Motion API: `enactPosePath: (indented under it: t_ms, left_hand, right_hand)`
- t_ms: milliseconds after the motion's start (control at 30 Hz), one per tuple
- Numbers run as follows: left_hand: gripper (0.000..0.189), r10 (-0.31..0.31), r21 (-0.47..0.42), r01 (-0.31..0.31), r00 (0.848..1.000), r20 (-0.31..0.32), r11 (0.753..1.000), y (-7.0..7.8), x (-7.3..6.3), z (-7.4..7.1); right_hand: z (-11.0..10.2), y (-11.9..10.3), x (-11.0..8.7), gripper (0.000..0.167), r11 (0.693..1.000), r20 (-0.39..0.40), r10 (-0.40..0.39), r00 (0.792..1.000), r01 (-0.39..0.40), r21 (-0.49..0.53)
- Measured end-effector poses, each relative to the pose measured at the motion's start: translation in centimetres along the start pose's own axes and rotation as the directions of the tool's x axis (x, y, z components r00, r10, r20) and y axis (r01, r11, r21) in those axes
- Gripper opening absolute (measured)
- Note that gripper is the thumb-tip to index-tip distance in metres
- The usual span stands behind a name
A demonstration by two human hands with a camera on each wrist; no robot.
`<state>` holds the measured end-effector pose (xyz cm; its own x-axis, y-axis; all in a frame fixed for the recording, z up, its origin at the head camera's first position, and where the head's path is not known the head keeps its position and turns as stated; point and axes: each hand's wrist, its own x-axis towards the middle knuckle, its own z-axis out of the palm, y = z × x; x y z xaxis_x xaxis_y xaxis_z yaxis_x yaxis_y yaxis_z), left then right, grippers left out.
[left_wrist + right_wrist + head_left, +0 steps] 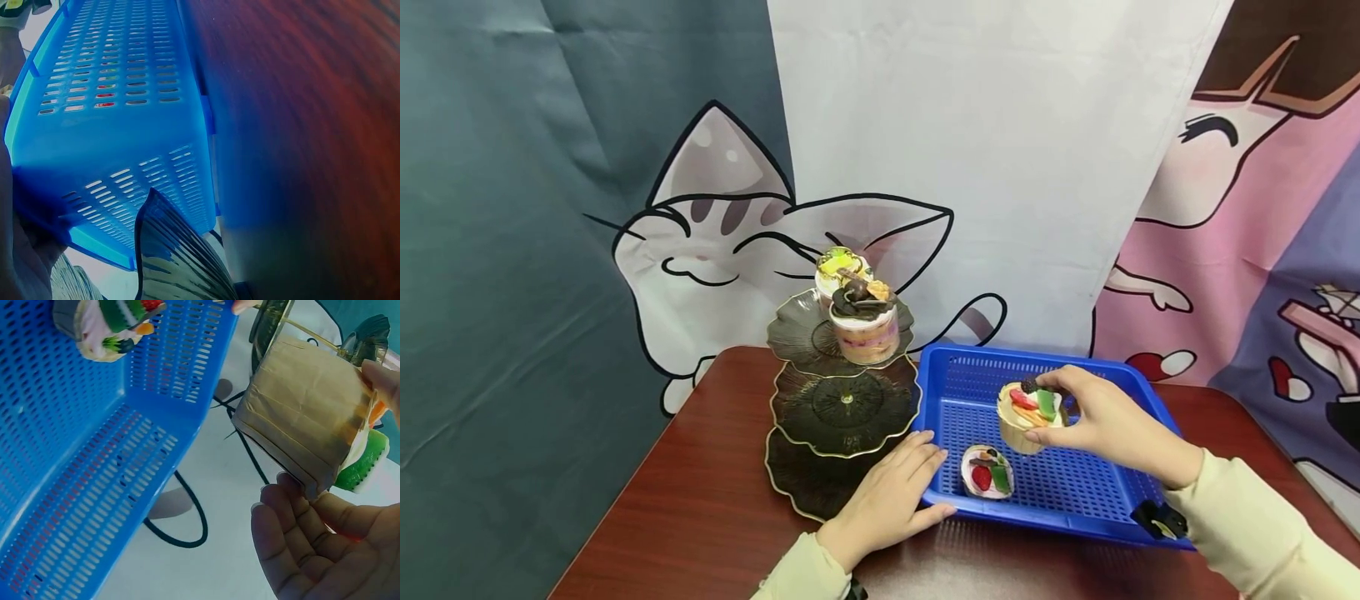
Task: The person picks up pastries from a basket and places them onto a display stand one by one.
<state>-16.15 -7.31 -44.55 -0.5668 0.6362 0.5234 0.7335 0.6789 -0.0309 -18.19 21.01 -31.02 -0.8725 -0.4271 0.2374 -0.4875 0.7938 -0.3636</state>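
My right hand (1101,421) pinches a fruit-topped cupcake (1020,437) between thumb and fingers, above the blue plastic basket (1037,527). Its plain tan wrapper shows in the right wrist view, with green and orange topping turned to the side. A second cupcake (987,472), topped with red and green fruit, sits in the basket's near left part. My left hand (887,496) rests on the basket's left rim with its fingers laid fairly straight. In the left wrist view only part of that hand (25,262) shows, beside the rim.
Left of the basket stands a dark, gold-edged tiered stand (805,408). Its top plate bears a chocolate-topped layered cake cup (865,333) and a yellow-topped one (838,267) behind it. Everything stands on a reddish-brown table (677,500), before a printed cloth backdrop (1000,167).
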Motion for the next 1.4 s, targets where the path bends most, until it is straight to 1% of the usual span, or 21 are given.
enactPosePath:
  t_ms: [300,567,833,1067,1233,1400]
  left_hand:
    - [0.059,0.008,0.009,-0.008,1.0,0.009,1.0,0.0,0.0,0.0]
    - [0.059,0.019,0.025,-0.019,1.0,0.002,1.0,0.1,0.1,-0.1]
    - [0.058,0.022,0.031,-0.021,1.0,-0.009,0.999,0.1,0.1,-0.1]
    - [0.059,0.02,0.039,-0.02,1.0,-0.014,0.999,0.0,0.0,-0.1]
    - [0.058,0.018,0.022,-0.018,1.0,-0.015,1.0,0.0,0.0,0.0]
    - [0.056,0.023,0.009,-0.022,1.0,-0.022,1.0,0.0,0.0,0.1]
  right_hand:
    - [-0.4,-0.7,0.7,0.062,0.999,-0.014,-0.034,0.999,0.034,0.018]
    - [-0.3,-1.7,1.3,0.06,0.997,-0.014,-0.057,0.998,0.058,0.044]
    - [0.5,-2.8,2.4,0.062,0.995,0.001,-0.071,0.997,0.071,0.075]
    - [1.3,-3.8,3.4,0.062,0.992,-0.006,-0.089,0.996,0.089,0.094]
    - [1.7,-4.5,4.0,0.064,0.99,0.001,-0.09,0.996,0.089,0.106]
    - [2.2,-5.1,4.6,0.062,0.986,-0.011,-0.115,0.993,0.115,0.124]
